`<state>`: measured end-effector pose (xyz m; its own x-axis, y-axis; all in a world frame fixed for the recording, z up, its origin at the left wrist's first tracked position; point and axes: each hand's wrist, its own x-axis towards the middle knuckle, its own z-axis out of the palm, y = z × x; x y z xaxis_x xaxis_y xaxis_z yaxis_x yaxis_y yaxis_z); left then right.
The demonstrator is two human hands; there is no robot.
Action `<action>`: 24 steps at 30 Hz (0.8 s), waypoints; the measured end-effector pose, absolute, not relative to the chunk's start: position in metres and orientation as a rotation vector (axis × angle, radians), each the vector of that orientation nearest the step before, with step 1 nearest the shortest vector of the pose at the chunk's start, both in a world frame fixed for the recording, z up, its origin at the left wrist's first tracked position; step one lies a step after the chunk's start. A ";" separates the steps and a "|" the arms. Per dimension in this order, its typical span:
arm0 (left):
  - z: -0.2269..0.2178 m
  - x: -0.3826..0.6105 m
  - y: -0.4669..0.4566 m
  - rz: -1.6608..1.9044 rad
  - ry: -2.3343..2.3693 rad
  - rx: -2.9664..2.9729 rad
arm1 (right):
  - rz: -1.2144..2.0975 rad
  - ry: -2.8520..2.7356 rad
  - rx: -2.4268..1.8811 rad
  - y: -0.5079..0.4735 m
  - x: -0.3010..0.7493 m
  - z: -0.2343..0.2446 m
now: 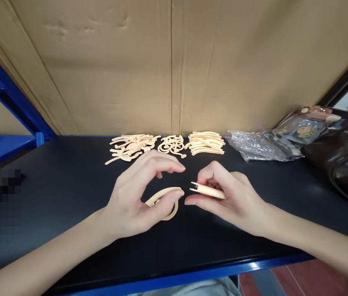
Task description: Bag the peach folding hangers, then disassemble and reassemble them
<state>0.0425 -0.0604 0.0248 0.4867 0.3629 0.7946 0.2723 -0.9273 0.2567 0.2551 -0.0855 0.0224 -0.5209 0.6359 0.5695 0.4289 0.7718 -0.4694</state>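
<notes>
My left hand (140, 193) is held over the black table, thumb and index finger spread apart in a C shape with a gap between the tips. Just behind its thumb shows a curved, beige loop-shaped piece (171, 213), partly hidden by the hand; it appears to lie on the tabletop. My right hand (232, 193) is closed around a slim beige piece (207, 191) with two thin prongs at its left end, which point toward my left hand. The right thumb is stretched out below this piece, and its far end is hidden in the palm.
Three piles of beige pieces line the back: branched ones (131, 144), curly ones (172, 144), and long curved strips (206, 143). To the right lie clear plastic bags (254, 144) and a dark leather bag (343, 160). Cardboard (115, 70) stands behind the table (69, 185).
</notes>
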 end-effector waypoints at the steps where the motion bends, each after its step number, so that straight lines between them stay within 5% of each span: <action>1: 0.024 0.043 -0.062 1.429 0.542 2.643 | 0.350 -2.206 -0.781 -0.085 0.255 0.022; 6: 0.022 0.047 -0.064 1.399 0.480 2.652 | 0.518 -2.213 -0.758 -0.084 0.252 0.021; 16: 0.027 0.052 -0.068 1.205 0.666 2.165 | 1.446 -1.718 -0.910 -0.091 0.242 0.031; 24: 0.029 0.052 -0.071 1.175 0.673 2.129 | 1.463 -1.706 -0.891 -0.099 0.242 0.033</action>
